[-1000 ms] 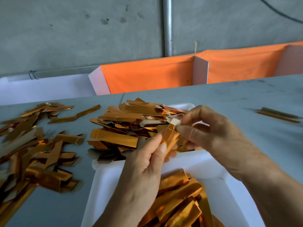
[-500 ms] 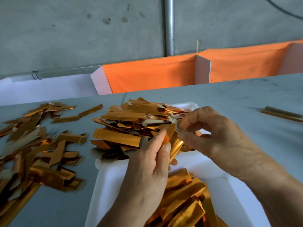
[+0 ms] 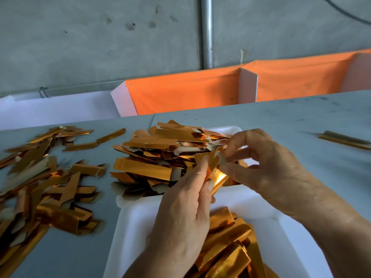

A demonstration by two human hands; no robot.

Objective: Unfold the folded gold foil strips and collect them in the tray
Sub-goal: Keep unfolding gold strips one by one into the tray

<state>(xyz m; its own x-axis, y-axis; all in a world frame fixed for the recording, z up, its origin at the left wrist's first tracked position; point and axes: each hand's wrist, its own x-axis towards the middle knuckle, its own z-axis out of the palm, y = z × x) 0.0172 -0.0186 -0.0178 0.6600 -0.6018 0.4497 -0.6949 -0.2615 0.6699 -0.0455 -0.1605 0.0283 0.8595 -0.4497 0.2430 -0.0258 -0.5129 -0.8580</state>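
My left hand (image 3: 186,209) and my right hand (image 3: 261,163) both pinch one gold foil strip (image 3: 217,178) above the white tray (image 3: 136,227). The left thumb and fingers hold its lower part; the right fingertips pinch its pale upper flap. Several opened strips (image 3: 226,243) lie in the near tray, partly under my left hand. A heap of gold strips (image 3: 160,157) fills a second white tray (image 3: 230,129) behind it.
Many loose gold strips (image 3: 40,183) are scattered on the grey table at the left. Two strips (image 3: 343,139) lie at the far right. Orange cloth bins (image 3: 184,93) stand behind the table, against a concrete wall with a metal pipe (image 3: 206,31).
The right fingertips have pulled the strip's upper flap away from the left hand, so the strip stands more open. Both hands stay above the tray.
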